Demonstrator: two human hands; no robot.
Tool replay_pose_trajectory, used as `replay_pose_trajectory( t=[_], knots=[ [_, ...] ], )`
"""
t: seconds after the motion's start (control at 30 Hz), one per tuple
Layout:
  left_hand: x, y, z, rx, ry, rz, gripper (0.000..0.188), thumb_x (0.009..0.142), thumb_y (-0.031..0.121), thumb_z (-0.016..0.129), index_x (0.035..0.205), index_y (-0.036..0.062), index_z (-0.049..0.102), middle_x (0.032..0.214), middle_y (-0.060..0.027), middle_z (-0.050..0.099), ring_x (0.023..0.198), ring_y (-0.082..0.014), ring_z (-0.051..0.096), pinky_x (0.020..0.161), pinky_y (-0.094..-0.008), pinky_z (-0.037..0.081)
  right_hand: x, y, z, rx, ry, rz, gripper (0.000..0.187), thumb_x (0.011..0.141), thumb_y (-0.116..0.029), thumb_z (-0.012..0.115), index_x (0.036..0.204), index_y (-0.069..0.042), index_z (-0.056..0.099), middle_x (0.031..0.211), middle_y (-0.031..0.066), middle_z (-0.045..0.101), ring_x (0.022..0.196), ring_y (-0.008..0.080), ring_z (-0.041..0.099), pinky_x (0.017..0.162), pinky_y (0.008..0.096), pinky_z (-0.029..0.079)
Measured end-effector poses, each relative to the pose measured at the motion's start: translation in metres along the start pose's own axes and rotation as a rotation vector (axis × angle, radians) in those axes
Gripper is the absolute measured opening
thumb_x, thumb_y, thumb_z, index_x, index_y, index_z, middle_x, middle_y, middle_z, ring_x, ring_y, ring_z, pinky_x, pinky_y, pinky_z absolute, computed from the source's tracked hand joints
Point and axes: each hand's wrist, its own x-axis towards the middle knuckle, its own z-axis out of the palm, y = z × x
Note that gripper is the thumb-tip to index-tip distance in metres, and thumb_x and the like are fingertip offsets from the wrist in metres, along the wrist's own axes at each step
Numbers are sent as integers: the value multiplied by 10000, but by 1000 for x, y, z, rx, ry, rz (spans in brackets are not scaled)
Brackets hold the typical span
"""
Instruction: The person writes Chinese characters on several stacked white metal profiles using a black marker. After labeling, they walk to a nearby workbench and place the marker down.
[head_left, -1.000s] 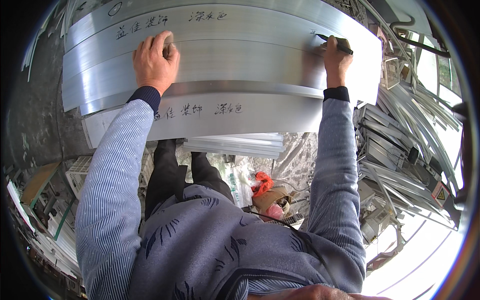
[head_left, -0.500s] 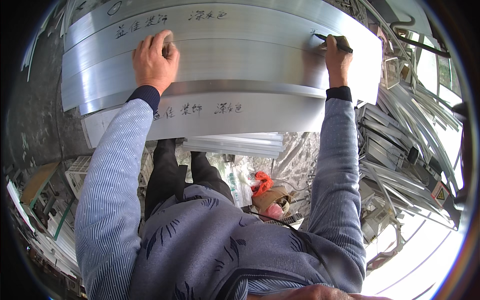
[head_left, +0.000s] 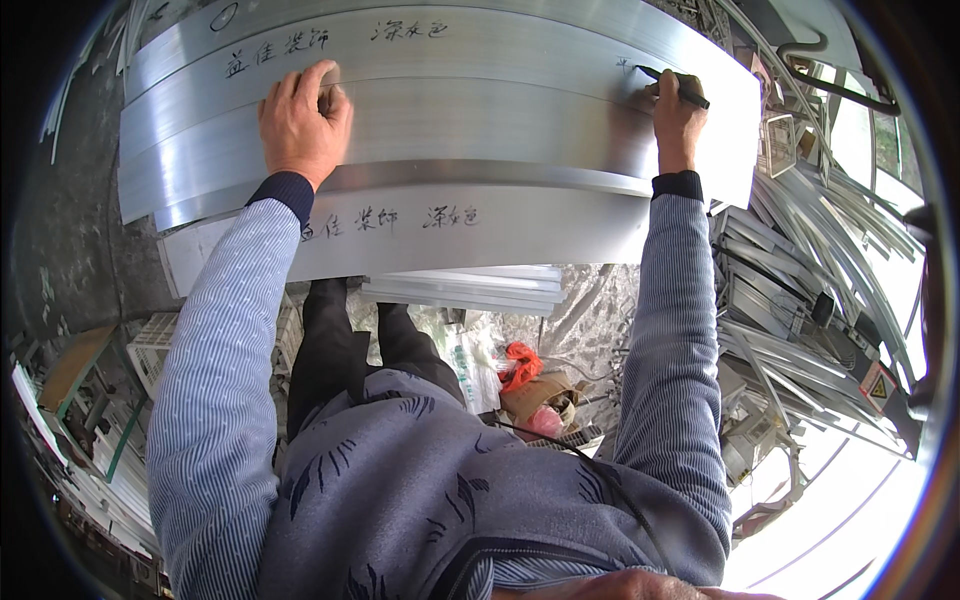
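Several long silvery metal panels (head_left: 450,125) lie side by side before me, with handwriting in black along them. Over on the right side, my right hand (head_left: 679,122) grips a black marker (head_left: 688,95). The marker's tip touches the far panel beside a small fresh mark. My left hand (head_left: 305,122) rests on the panels at the left, below a line of writing. Its fingers are bent and slightly apart, and nothing shows in them. A nearer pale panel (head_left: 560,225) also carries handwriting.
Below the panels lies a stack of pale strips (head_left: 465,288). Metal profiles (head_left: 790,350) are heaped on the right. A red bag (head_left: 519,366) and a brown sack (head_left: 533,397) sit on the floor near my legs. A white crate (head_left: 155,345) stands at the left.
The marker and my right hand have shifted slightly right, and the small mark at the tip has grown. The panels and my left hand appear slightly further left in view.
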Motion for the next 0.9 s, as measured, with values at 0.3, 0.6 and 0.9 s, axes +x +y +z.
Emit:
replay_pose_trajectory(
  t=[0.3,0.6,0.9],
  knots=[
    [1,-1,1,10,52,59,305,922,179,705,1227,165,704,851,21,625,842,-243,638,822,-437,502,3,-5,-2,108,-50,30,203,942,-170,665,852,11,662,708,93,726,645,144,679,640,315,541],
    [0,0,0,7,48,60,316,911,172,714,1228,171,701,852,24,623,836,-239,634,813,-431,503,6,4,-11,217,-88,67,219,958,-195,657,911,19,659,724,94,728,640,130,662,620,301,523],
    [1,-1,1,7,42,61,320,912,175,714,1232,173,703,861,18,633,845,-245,641,823,-436,510,6,-4,-8,108,-35,89,217,957,-204,660,904,5,637,701,103,727,619,134,671,604,298,531]
  ],
)
